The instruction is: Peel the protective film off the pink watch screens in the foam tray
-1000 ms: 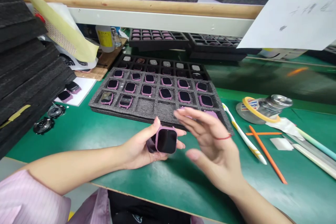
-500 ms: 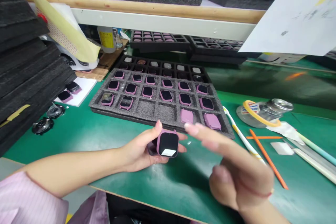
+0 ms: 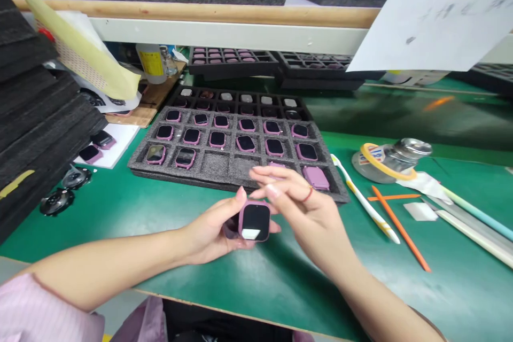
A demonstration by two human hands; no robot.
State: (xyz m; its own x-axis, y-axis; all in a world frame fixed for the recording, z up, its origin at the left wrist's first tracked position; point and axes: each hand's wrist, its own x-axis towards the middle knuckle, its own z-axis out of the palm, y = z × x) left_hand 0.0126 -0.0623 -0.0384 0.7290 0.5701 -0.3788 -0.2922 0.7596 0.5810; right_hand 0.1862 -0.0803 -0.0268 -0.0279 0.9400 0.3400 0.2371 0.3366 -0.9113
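Note:
My left hand (image 3: 212, 230) grips a pink smartwatch body (image 3: 254, 221) with a black screen, held just above the green mat near the front edge. My right hand (image 3: 298, 208) hovers right beside the watch body, thumb and forefinger pinched together at its top right corner, the other fingers stretched over it. What the pinch holds, if anything, is too small to make out. Behind both hands lies a grey foam tray (image 3: 224, 166) with rows of pockets, most filled with pink watch bodies (image 3: 245, 142). Two pockets in its front row are bare.
Black foam trays (image 3: 36, 112) are stacked at the left. More trays (image 3: 232, 61) stand at the back under a shelf. To the right lie a white pen (image 3: 364, 206), an orange stick (image 3: 398, 227), a tape roll (image 3: 380, 163) and a glass bottle (image 3: 404, 152).
My right hand swung down to the right, then came back to the watch body and pinched at its top corner. The left hand kept holding the watch body, tilting it slightly.

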